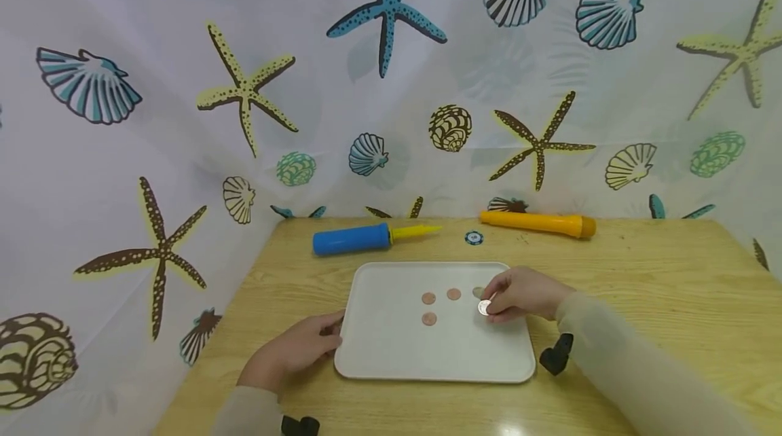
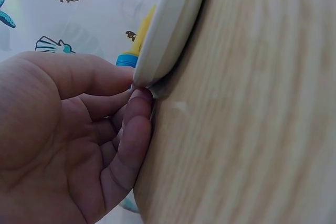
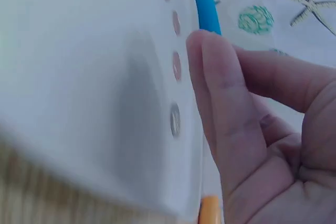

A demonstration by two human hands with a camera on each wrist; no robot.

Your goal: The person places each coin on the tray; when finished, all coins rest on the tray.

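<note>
On the wooden table lies a white tray [image 1: 397, 354] with rounded corners. My left hand [image 1: 302, 346] pinches its left rim, thumb above and curled fingers at the underside in the left wrist view. Over the tray's right part, my right hand [image 1: 519, 295] holds a shiny silver coin [image 1: 485, 307] at its fingertips. In the right wrist view the fingers hide that coin. Just behind it, a duller coin [image 1: 478, 292] lies on the tray, partly covered in the head view. Three copper coins [image 1: 430, 318] lie flat nearer the tray's middle.
Behind the tray are a blue pump [image 1: 351, 240] with a yellow nozzle, a dark poker chip [image 1: 474, 238] and an orange microphone-shaped object [image 1: 537, 223]. A cloth [image 1: 415, 178] printed with shells and starfish hangs along the back and sides of the table.
</note>
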